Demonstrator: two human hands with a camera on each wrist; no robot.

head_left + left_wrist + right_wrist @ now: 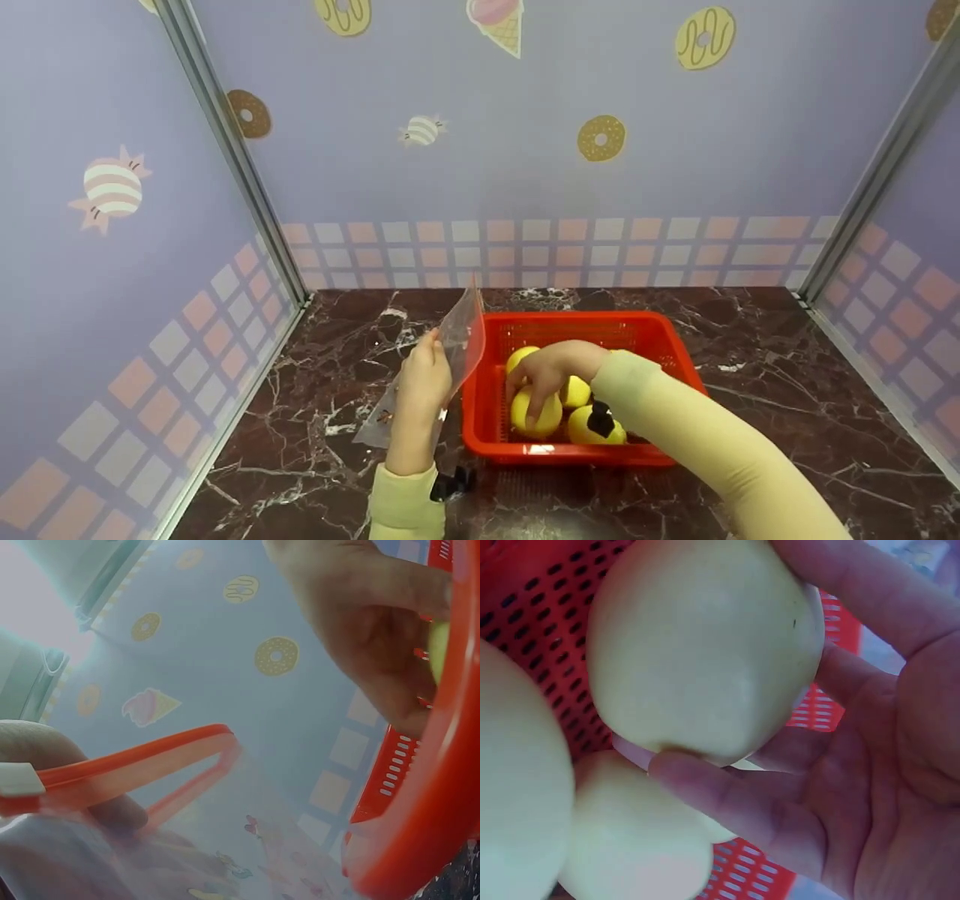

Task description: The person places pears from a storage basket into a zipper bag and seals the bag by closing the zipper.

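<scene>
My left hand (421,382) holds a clear plastic zip bag (463,330) beside the basket's left wall. The bag has a red zip edge (135,757), a white slider (19,778) and small printed figures; its mouth is parted in the left wrist view. Inside the red basket (570,451), my right hand (553,364) grips a yellow apple (705,652), fingers and thumb spread around its sides. More yellow apples (637,832) lie around it, partly hidden by the right hand and sleeve.
The basket, with slotted walls, stands on a dark marbled tabletop (285,442). Patterned panels (525,172) enclose the back and both sides, with metal posts (247,172) at the corners. A dark wrist mount (454,484) sits at the left cuff.
</scene>
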